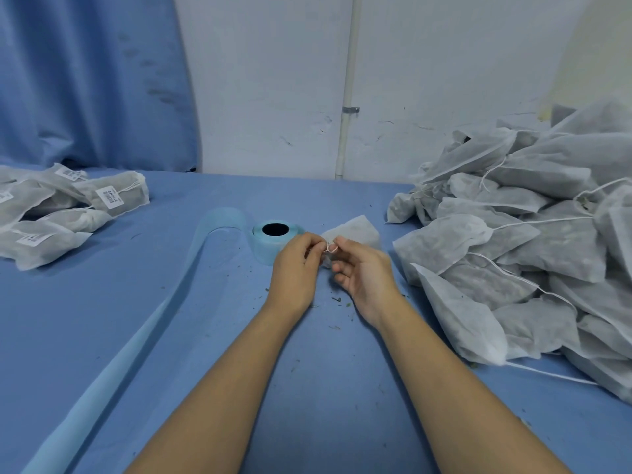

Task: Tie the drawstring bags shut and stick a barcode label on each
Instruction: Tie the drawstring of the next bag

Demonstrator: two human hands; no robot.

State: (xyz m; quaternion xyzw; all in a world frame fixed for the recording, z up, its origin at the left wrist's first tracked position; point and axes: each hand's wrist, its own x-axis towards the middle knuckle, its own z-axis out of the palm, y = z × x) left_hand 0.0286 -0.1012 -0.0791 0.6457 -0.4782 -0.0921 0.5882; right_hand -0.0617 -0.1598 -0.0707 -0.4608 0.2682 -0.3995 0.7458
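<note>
A small white drawstring bag lies on the blue table just beyond my hands. My left hand and my right hand meet at its near end, and both pinch its thin white drawstring, which forms a small loop between my fingertips. A pale blue label roll stands just left of the bag, partly behind my left hand. Its long empty backing strip trails toward the near left edge.
A big heap of unlabelled white bags with loose strings fills the right side. A smaller pile of bags with barcode labels lies at the far left. Dry herb crumbs dot the blue table.
</note>
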